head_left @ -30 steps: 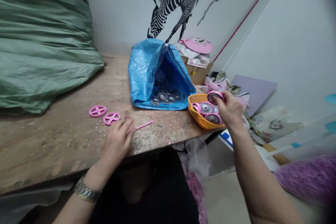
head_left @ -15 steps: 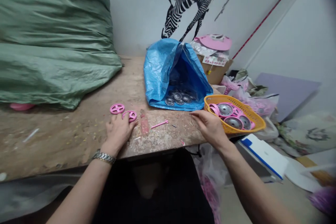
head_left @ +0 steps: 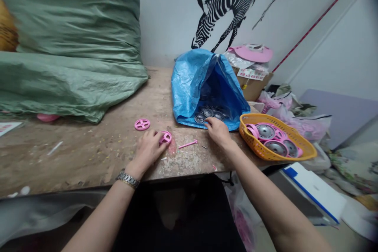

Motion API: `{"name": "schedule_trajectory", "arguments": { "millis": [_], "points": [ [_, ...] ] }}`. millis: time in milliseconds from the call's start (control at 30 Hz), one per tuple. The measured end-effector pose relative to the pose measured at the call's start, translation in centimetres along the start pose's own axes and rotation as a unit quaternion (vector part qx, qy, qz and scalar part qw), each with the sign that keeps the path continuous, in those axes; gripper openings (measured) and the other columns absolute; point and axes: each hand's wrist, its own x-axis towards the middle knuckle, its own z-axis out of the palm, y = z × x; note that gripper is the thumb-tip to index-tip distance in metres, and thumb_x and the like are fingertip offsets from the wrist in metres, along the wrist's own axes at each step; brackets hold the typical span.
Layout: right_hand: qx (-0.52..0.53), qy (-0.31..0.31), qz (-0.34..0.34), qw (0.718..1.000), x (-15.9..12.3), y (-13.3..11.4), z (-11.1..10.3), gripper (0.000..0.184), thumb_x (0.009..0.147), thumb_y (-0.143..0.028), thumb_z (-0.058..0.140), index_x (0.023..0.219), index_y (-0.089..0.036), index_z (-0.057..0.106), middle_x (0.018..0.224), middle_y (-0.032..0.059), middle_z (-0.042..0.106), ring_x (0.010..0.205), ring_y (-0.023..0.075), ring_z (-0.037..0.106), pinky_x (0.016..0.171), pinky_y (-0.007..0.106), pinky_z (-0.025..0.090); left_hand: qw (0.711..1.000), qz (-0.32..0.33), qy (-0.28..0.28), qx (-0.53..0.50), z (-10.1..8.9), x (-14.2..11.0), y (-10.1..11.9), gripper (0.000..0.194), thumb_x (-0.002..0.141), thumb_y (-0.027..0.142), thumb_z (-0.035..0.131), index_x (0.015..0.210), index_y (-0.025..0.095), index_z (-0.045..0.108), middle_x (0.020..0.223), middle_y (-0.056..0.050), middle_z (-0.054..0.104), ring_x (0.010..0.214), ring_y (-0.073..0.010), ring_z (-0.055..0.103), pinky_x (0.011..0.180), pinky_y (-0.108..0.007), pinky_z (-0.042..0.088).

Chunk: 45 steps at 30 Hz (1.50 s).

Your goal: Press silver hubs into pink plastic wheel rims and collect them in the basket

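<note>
Well left of the blue bag (head_left: 184, 92), a big green sack (head_left: 73, 43) slumps across the worktable (head_left: 85, 153). Nearer the bag, on its left, lies a flat pink wheel (head_left: 142, 125), untouched. Just beside that, in front and to the left of the bag, the left hand (head_left: 149, 147) (a metal watch (head_left: 127, 178) on its wrist) pinches a second pink wheel (head_left: 167, 138) by its near edge, thumb against fingers. A pink rod (head_left: 188, 144) and a tiny metal pin (head_left: 204, 147) lie before the bag. The right hand (head_left: 218, 130) reaches to the bag's mouth, at the grey discs (head_left: 208, 112), fingers bent together; whether they grip one, I can't tell. Right of the bag, a yellow basket (head_left: 258, 148) holds pink wheels with grey centres (head_left: 265, 130).
</note>
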Motion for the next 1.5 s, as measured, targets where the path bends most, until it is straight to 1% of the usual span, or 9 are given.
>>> {"name": "schedule_trajectory", "arguments": {
  "millis": [300, 433, 567, 733, 900, 1000, 1133, 1333, 1500],
  "points": [
    [-0.091, -0.026, 0.013, 0.995, 5.2, 0.2, 2.9, 0.043, 0.095, -0.01, 0.038, 0.128, -0.021, 0.063, 0.129, 0.0152, 0.06, 0.118, 0.0268, 0.052, 0.093, 0.038, 0.045, 0.987, 0.059, 0.035, -0.142, 0.4, -2.2, 1.5, 0.031, 0.091, 0.038, 0.058, 0.114, 0.019, 0.065, 0.11, -0.01, 0.061, 0.103, -0.0262, 0.056, 0.093, -0.042, 0.047],
    [-0.079, -0.018, 0.016, 0.997, 5.8, 0.8, 3.9, 0.037, 0.094, -0.012, 0.04, 0.115, -0.019, 0.071, 0.118, 0.0152, 0.067, 0.112, 0.0267, 0.056, 0.09, 0.037, 0.046, 0.98, 0.067, 0.063, -0.174, 1.3, -2.9, 1.6, 0.029, 0.091, 0.039, 0.059, 0.115, 0.023, 0.065, 0.112, -0.009, 0.061, 0.101, -0.0242, 0.059, 0.092, -0.042, 0.05],
    [-0.035, 0.032, 0.025, 0.999, 5.3, 1.8, 3.5, 0.035, 0.096, -0.018, 0.042, 0.117, -0.019, 0.07, 0.12, 0.0133, 0.068, 0.111, 0.0255, 0.059, 0.095, 0.036, 0.045, 0.969, 0.058, 0.088, -0.223, 1.3, -3.4, 1.8, 0.03, 0.091, 0.035, 0.061, 0.118, 0.024, 0.063, 0.113, -0.008, 0.06, 0.102, -0.0225, 0.061, 0.091, -0.04, 0.052],
    [0.062, 0.109, 0.031, 0.992, 2.4, 1.6, 2.0, 0.036, 0.097, -0.023, 0.039, 0.12, -0.014, 0.066, 0.116, 0.0123, 0.071, 0.104, 0.0224, 0.065, 0.091, 0.033, 0.049, 0.95, 0.049, 0.103, -0.292, 0.2, -3.6, 2.7, 0.03, 0.09, 0.034, 0.063, 0.117, 0.023, 0.063, 0.113, -0.008, 0.061, 0.102, -0.0212, 0.062, 0.089, -0.039, 0.053],
    [0.28, 0.179, -0.083, 0.939, -3.7, -1.3, 0.5, 0.022, 0.092, -0.027, 0.054, 0.105, -0.02, 0.071, 0.103, 0.0079, 0.074, 0.096, 0.0222, 0.068, 0.088, 0.036, 0.053, 0.927, 0.021, 0.072, -0.367, -0.1, -3.6, 3.7, 0.03, 0.087, 0.035, 0.067, 0.113, 0.021, 0.064, 0.115, -0.009, 0.063, 0.106, -0.0232, 0.062, 0.093, -0.042, 0.053],
    [0.291, 0.158, -0.142, 0.933, -6.9, -3.4, -0.6, 0.023, 0.095, -0.024, 0.052, 0.108, -0.026, 0.071, 0.107, 0.0057, 0.074, 0.101, 0.0214, 0.068, 0.092, 0.037, 0.053, 0.901, -0.016, 0.06, -0.429, 0.4, -3.8, 4.4, 0.043, 0.085, 0.036, 0.07, 0.123, 0.019, 0.058, 0.123, -0.012, 0.061, 0.109, -0.0241, 0.063, 0.092, -0.041, 0.055],
    [0.263, 0.12, -0.2, 0.936, -9.0, -5.0, -1.1, 0.03, 0.096, -0.017, 0.046, 0.112, -0.026, 0.071, 0.113, 0.0071, 0.072, 0.107, 0.0206, 0.068, 0.093, 0.037, 0.055, 0.887, 0.007, 0.06, -0.457, 0.7, -4.3, 5.7, 0.05, 0.085, 0.034, 0.07, 0.131, 0.021, 0.052, 0.13, -0.012, 0.057, 0.114, -0.0244, 0.061, 0.092, -0.039, 0.057],
    [0.219, 0.149, -0.267, 0.926, -10.2, -5.5, 0.2, 0.035, 0.096, -0.012, 0.044, 0.118, -0.022, 0.069, 0.115, 0.0094, 0.071, 0.108, 0.0198, 0.068, 0.092, 0.035, 0.057, 0.886, 0.077, 0.068, -0.452, 0.4, -4.7, 7.0, 0.036, 0.088, 0.027, 0.065, 0.124, 0.024, 0.06, 0.124, -0.009, 0.056, 0.118, -0.0235, 0.059, 0.095, -0.04, 0.057],
    [0.263, 0.078, -0.257, 0.927, -11.3, -6.0, -0.5, 0.045, 0.094, -0.008, 0.041, 0.133, -0.02, 0.06, 0.13, 0.0123, 0.063, 0.123, 0.0208, 0.058, 0.104, 0.04, 0.05, 0.867, 0.064, 0.069, -0.49, 1.0, -4.8, 6.7, 0.032, 0.086, 0.026, 0.069, 0.117, 0.022, 0.063, 0.119, -0.009, 0.056, 0.113, -0.0224, 0.06, 0.098, -0.041, 0.055]
  ]
}}
